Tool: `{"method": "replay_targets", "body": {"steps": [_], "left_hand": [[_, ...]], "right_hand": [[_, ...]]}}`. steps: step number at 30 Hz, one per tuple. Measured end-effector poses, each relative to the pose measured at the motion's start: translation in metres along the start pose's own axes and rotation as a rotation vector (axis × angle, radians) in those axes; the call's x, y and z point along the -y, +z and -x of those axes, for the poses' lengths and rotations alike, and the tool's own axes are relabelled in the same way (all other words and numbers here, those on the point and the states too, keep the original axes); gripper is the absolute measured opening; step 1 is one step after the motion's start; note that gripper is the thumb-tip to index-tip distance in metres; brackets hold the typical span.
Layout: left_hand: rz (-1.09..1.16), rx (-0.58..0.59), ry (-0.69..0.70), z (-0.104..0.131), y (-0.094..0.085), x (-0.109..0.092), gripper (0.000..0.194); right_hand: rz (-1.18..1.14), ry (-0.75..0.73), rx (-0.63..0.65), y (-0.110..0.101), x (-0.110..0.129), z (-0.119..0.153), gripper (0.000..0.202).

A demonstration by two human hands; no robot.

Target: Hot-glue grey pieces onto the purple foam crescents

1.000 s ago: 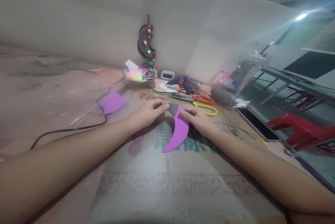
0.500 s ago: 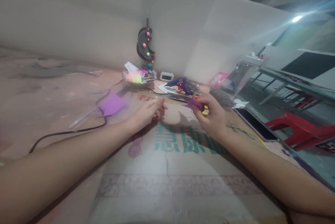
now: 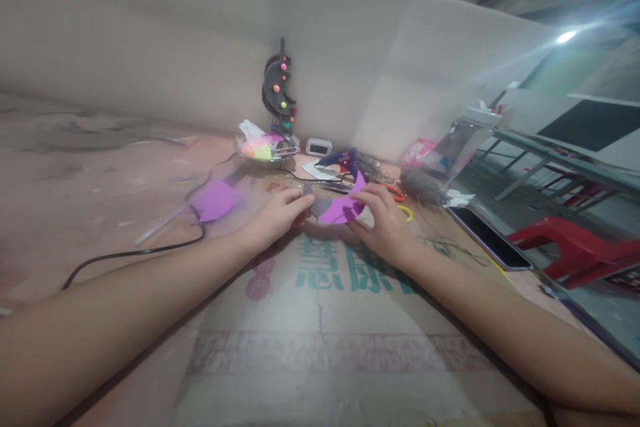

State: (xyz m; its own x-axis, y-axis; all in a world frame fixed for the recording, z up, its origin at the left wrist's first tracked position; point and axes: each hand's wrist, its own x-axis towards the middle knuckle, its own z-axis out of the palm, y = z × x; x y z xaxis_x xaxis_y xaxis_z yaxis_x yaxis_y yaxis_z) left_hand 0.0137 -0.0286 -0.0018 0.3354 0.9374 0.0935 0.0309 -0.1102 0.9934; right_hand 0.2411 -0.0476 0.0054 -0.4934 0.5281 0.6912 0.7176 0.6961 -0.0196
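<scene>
Between thumb and fingers, my right hand (image 3: 383, 217) pinches a purple crescent-shaped piece of paper (image 3: 341, 210). My left hand (image 3: 285, 210) is closed on a small dark grey piece (image 3: 320, 202), which meets or overlaps the left end of the crescent. Fingers cover part of the grey piece, so its full shape is hidden. Both hands are just above a printed cardboard sheet (image 3: 260, 354). Behind my right hand lie scissors with an orange handle (image 3: 395, 192), and a yellow handle (image 3: 406, 214) shows beside it.
At the back are a bowl of craft bits (image 3: 265, 152), a small digital clock (image 3: 319, 146), a blue glue gun (image 3: 343, 159) and a grey moon ornament (image 3: 276, 84). Purple paper (image 3: 217, 200) and a black cable (image 3: 130, 253) lie left. Grey yarn (image 3: 423, 186) and a phone (image 3: 487, 237) lie right.
My right hand has moved left and turned the purple piece so its crescent shape shows. The grey piece is now visible in my left hand, and the two pieces have come together.
</scene>
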Motion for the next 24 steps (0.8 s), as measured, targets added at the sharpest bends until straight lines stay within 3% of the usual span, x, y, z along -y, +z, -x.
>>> {"method": "replay_targets", "body": {"steps": [3,6,9,12,15,17,20,24], "left_hand": [[0.038,-0.036,0.023,-0.001,-0.001,0.002,0.033],[0.012,-0.055,0.048,-0.002,-0.002,0.004,0.033],[-0.013,-0.064,0.086,-0.003,-0.004,0.006,0.031],[-0.058,-0.105,0.108,-0.005,-0.005,0.008,0.032],[-0.114,-0.137,0.104,-0.006,-0.007,0.008,0.034],[-0.135,-0.133,0.100,-0.005,-0.007,0.008,0.035],[-0.108,-0.106,0.082,-0.004,-0.006,0.005,0.033],[-0.082,-0.070,0.081,-0.003,-0.005,0.004,0.033]], "right_hand": [[-0.150,0.189,0.052,0.005,-0.009,-0.002,0.069],[-0.329,0.341,0.113,0.011,-0.018,-0.003,0.082],[-0.450,0.545,0.183,0.010,-0.023,-0.004,0.069],[-0.485,0.715,0.429,-0.005,-0.020,-0.011,0.033],[-0.542,0.614,0.781,-0.031,-0.012,-0.022,0.023],[-0.532,0.446,0.931,-0.051,-0.008,-0.028,0.033],[-0.462,0.318,0.919,-0.072,-0.009,-0.036,0.051],[-0.327,0.458,0.680,-0.076,-0.026,-0.037,0.040]]}}
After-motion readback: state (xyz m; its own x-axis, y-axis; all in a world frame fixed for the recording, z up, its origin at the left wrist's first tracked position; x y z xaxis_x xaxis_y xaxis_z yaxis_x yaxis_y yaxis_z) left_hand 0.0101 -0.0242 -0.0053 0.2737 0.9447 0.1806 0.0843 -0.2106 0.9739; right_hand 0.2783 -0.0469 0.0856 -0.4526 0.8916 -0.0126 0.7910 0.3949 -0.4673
